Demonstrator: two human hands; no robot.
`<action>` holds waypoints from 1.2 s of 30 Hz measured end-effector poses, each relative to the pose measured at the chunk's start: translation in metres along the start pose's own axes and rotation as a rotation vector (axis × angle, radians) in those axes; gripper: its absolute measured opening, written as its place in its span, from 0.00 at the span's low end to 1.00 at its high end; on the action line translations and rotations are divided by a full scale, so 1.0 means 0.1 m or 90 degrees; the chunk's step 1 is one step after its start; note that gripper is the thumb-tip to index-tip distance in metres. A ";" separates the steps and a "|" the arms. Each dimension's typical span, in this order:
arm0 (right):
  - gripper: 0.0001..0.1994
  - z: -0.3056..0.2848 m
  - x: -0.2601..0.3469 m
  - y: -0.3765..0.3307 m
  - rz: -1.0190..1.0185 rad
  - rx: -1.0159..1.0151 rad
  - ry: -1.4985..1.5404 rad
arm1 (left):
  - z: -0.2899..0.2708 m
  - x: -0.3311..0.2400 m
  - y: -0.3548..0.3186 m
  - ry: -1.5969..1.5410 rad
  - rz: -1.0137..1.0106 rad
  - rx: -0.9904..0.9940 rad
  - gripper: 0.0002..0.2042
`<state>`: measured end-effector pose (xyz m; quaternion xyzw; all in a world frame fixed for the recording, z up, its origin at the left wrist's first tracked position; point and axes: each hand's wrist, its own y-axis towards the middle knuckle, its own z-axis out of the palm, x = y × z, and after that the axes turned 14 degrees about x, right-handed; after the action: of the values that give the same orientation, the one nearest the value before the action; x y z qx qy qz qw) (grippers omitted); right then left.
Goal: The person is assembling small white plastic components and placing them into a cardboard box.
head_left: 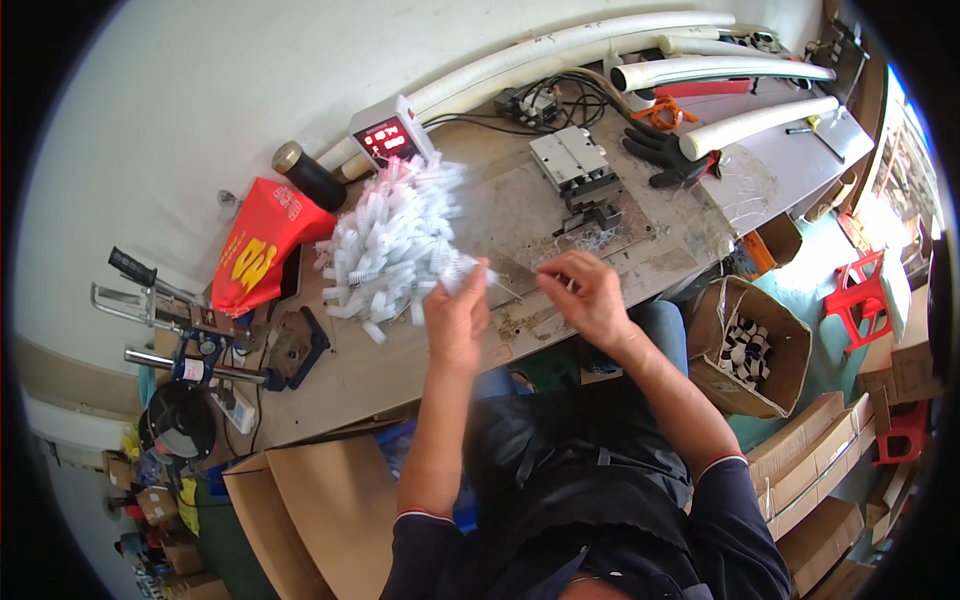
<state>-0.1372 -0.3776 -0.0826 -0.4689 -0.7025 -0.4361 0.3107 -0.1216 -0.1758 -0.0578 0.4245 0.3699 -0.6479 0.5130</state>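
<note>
Red bag (pixel 262 245) far left of the left fingers. Heap of translucent ribbed plastic pieces (pixel 390 235) just beyond them. Left hand (pixel 458 312) curled at heap's edge, grip blurred, can't tell. Thin pale strand (pixel 507 287) right of its fingertips. Right hand (pixel 588 298) curled, contents unclear; metal fixture (pixel 572 165) beyond.

One head view, left of a side-by-side fisheye pair. Looks steeply down and forward over own black apron (pixel 570 450). Forearms (pixel 437 440) enter from below; left hand (pixel 458 315) and right hand (pixel 588 300) near, mid-frame. Workbench (pixel 350 385) slants beyond, wall (pixel 190 90) behind. Very wide; straight edges bow toward dark rim.
</note>
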 end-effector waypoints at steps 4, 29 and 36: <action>0.06 -0.01 0.03 -0.06 0.011 0.051 -0.020 | 0.24 0.22 0.11 -0.110 -0.101 0.079 0.10; 0.09 -0.50 -0.66 0.11 0.277 -0.133 -0.236 | 0.24 0.70 0.70 0.437 0.175 -0.005 0.13; 0.09 -0.42 -0.67 0.10 0.267 -0.155 -0.227 | 0.20 0.78 0.72 0.421 0.199 -0.008 0.12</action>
<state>-0.1019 -0.4397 -0.1179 -0.7067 -0.5765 -0.3543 0.2068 -0.0637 -0.2361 -0.1264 0.6594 0.4503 -0.3874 0.4608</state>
